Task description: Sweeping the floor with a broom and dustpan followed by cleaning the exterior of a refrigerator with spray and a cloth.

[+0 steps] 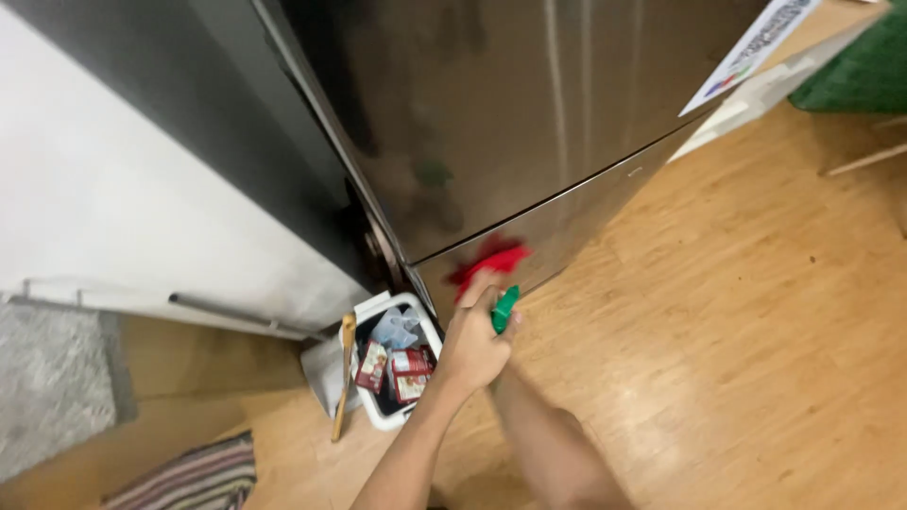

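Bottom centre of frame: two bare forearms rise from the lower edge. The one on the left of the frame ends in a hand (472, 345) with fingers curled tight around a green object (504, 308), likely a spray-bottle trigger; only its top shows above the knuckles. Judging by the forearm angles, this looks like the left hand, though the pose is not decisive. The other forearm (548, 444) runs up behind that fist; its hand is hidden, so the state of those fingers can't be told.

Just above the fist: a red cloth (491, 257), motion-blurred, lying against the lower front panel of the fridge (529, 123), right at the seam between the upper and lower doors. Which hand presses it is not visible.

Left of the fist, at the fridge's bottom corner: a white bin (375, 408) on the floor, holding red-and-white cartons and a clear plastic piece. A wooden stick (343, 378) leans just beside it.

Lower left: a striped mat (194, 477), with a grey rug (52, 378) beyond it at the left edge.

The wooden floor (737, 312) fills the right half.

Far upper left: a white wall (104, 198). Upper right: a printed sheet (751, 47) hanging on the fridge door, and a green textured thing (864, 71) in the corner.
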